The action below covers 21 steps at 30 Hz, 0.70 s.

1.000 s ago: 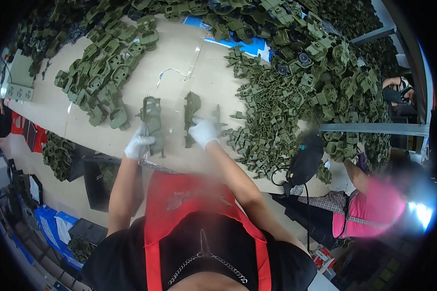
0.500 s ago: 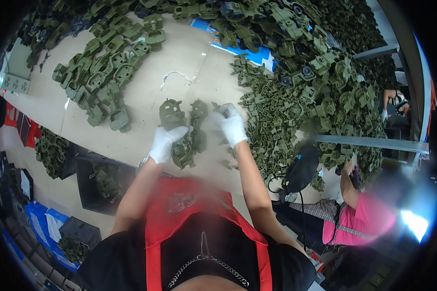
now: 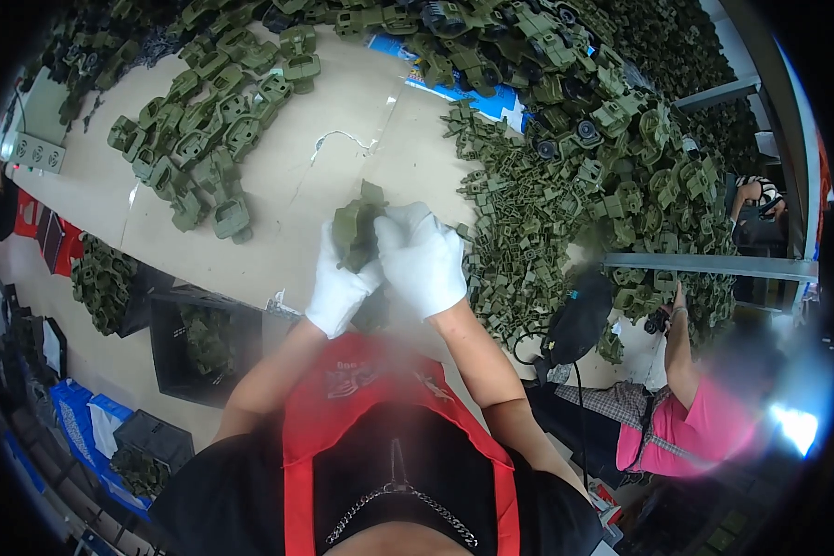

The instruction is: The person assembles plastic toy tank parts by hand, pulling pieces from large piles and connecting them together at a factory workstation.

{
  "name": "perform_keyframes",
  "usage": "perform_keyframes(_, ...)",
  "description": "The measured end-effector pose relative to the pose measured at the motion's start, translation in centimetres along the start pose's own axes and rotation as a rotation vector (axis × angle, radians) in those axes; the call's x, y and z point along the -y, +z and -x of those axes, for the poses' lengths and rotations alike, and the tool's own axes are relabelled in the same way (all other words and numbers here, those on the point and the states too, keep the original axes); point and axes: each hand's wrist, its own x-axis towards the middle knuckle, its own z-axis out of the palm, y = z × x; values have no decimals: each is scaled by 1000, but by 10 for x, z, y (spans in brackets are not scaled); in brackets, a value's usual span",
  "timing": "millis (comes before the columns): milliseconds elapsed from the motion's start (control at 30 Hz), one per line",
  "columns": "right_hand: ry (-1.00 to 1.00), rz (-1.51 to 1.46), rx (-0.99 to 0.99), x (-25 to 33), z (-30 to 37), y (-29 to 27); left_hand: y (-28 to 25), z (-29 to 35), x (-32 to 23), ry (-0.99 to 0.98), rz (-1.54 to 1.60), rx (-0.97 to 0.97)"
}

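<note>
Both my hands wear white gloves and meet above the table near its front edge. My left hand is closed around an olive-green plastic toy vehicle body, which is turned up on its side. Against that body's right side presses my right hand, its fingers curled together; whatever lies in them is hidden by the glove. Another green part shows blurred between my wrists, partly covered.
Green vehicle bodies lie in a group at the left. A heap of small green parts is close on the right, with larger vehicles piled beyond. A black lamp-like object, a metal bar and a co-worker in pink are at the right.
My right hand has come left from beside the small parts to my left hand. The vehicle body is now lifted and tilted between both hands.
</note>
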Motion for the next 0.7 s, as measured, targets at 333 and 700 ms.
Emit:
perform_keyframes(333,41,-138,9,-3,-8,-11,14,10,-14,-38,-14,-11)
perform_keyframes(700,-247,196,-323,-16,11,7,27,9,-9,-49,95,-50)
